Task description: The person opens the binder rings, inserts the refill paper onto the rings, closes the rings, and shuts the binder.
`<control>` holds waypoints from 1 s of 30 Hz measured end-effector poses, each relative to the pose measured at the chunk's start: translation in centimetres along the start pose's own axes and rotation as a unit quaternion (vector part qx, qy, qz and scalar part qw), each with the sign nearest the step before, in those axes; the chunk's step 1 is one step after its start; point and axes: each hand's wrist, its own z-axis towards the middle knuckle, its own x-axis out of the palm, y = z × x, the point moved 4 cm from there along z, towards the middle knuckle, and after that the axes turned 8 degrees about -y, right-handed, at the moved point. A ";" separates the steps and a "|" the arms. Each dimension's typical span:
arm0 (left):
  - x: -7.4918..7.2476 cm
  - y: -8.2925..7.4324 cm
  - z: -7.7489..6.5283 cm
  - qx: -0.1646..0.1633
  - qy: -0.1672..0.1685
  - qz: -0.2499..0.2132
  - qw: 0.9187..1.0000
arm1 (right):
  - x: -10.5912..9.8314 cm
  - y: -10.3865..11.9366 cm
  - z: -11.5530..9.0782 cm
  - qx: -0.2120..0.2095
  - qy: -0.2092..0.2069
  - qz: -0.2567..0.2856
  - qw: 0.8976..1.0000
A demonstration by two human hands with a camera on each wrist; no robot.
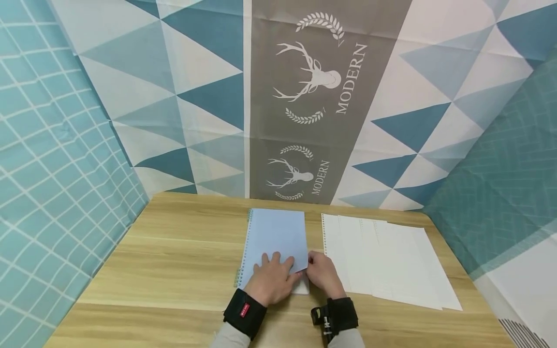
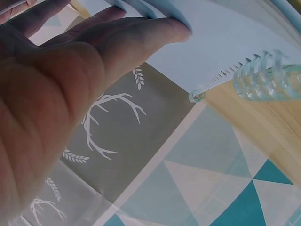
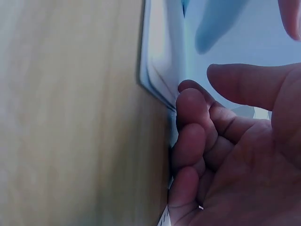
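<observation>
A loose-leaf notebook with a pale blue cover [image 1: 278, 232] lies on the table, its punched left edge beside clear ring binding [image 2: 263, 77]. My left hand [image 1: 271, 280] rests on the lower part of the cover with fingers spread; its thumb reaches toward the lower right corner. At the notebook's right edge, my right hand [image 1: 322, 270] pinches the cover near that corner, which is raised a little. White pages [image 1: 300, 287] show below it. In the right wrist view, the thumb lies over the blue sheet and the other fingers [image 3: 190, 106] curl at its edge.
Overlapping white punched sheets [image 1: 391, 261] lie to the right of the notebook. The wooden table [image 1: 174, 251] meets a patterned cloth backdrop [image 1: 209, 121] at its far edge, with hung cloths at both sides.
</observation>
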 end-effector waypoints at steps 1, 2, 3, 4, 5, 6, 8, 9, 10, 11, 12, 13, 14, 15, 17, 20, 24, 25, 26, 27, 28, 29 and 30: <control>0.0 0.0 0.0 -0.001 -0.003 0.001 1.000 | 0.1 0.0 0.0 0.001 0.000 0.001 1.000; 0.0 0.0 0.0 -0.002 -0.006 0.003 1.000 | 0.1 0.0 0.0 0.001 0.000 0.000 1.000; 0.1 0.0 0.0 -0.003 -0.008 0.004 1.000 | 0.2 0.0 0.0 0.001 0.000 -0.001 1.000; 0.1 0.0 -0.1 -0.004 -0.010 0.004 1.000 | 0.2 0.0 -0.1 0.002 0.000 -0.002 1.000; 0.1 0.0 -0.1 -0.004 -0.011 0.005 1.000 | 0.2 0.0 -0.1 0.003 0.000 -0.004 1.000; 0.2 0.0 -0.1 -0.004 -0.013 0.004 1.000 | 0.3 0.0 -0.1 0.005 0.001 -0.005 1.000; 0.2 0.0 -0.1 -0.004 -0.016 0.006 1.000 | 0.3 0.0 -0.1 0.008 0.002 -0.006 1.000; 0.2 0.0 -0.1 -0.003 -0.018 0.007 1.000 | 0.3 0.0 -0.1 0.008 0.003 -0.006 1.000; 0.2 -0.1 -0.1 0.000 -0.019 0.010 1.000 | 0.3 0.0 -0.1 0.008 0.003 -0.006 1.000; 0.2 -0.1 -0.1 0.001 -0.020 0.013 1.000 | 0.3 0.0 -0.1 0.008 0.003 -0.006 1.000; 0.2 -0.1 -0.1 0.002 -0.020 0.015 1.000 | 0.2 0.1 -0.1 0.007 0.002 -0.006 1.000; 0.2 -0.2 0.0 0.004 -0.021 0.017 1.000 | 0.2 0.1 -0.1 0.004 0.001 -0.007 1.000; 0.1 -0.2 0.0 0.004 -0.020 0.019 1.000 | 0.2 0.2 0.0 0.002 -0.001 -0.007 1.000; 0.1 -0.2 0.0 0.005 -0.018 0.021 1.000 | 0.2 0.2 0.0 0.002 -0.002 -0.007 1.000; 0.2 -0.2 0.0 0.004 -0.014 0.023 1.000 | 0.2 0.2 -0.1 0.002 -0.004 -0.009 1.000; 0.2 -0.2 0.0 0.005 -0.009 0.026 1.000 | 0.2 0.2 -0.1 0.004 -0.004 -0.011 1.000; 0.2 -0.2 0.0 0.009 -0.009 0.029 1.000 | 0.1 0.2 -0.1 0.009 -0.002 -0.017 1.000; 0.2 -0.3 0.0 0.010 -0.009 0.030 0.999 | 0.1 0.3 -0.2 0.010 -0.002 -0.015 1.000; 0.2 -0.3 0.0 0.009 -0.010 0.029 0.999 | 0.1 0.3 -0.2 0.009 -0.003 -0.015 1.000; 0.2 -0.3 0.0 0.007 -0.012 0.028 1.000 | 0.1 0.4 -0.2 0.008 -0.004 -0.015 1.000; 0.3 -0.3 0.0 0.006 -0.014 0.027 1.000 | 0.1 0.4 -0.2 0.007 -0.005 -0.015 1.000; 0.3 -0.3 0.1 0.006 -0.017 0.028 0.999 | 0.1 0.5 -0.1 0.005 -0.007 -0.015 1.000; 0.3 -0.3 0.1 0.006 -0.020 0.030 0.999 | 0.2 0.5 -0.1 0.004 -0.008 -0.016 1.000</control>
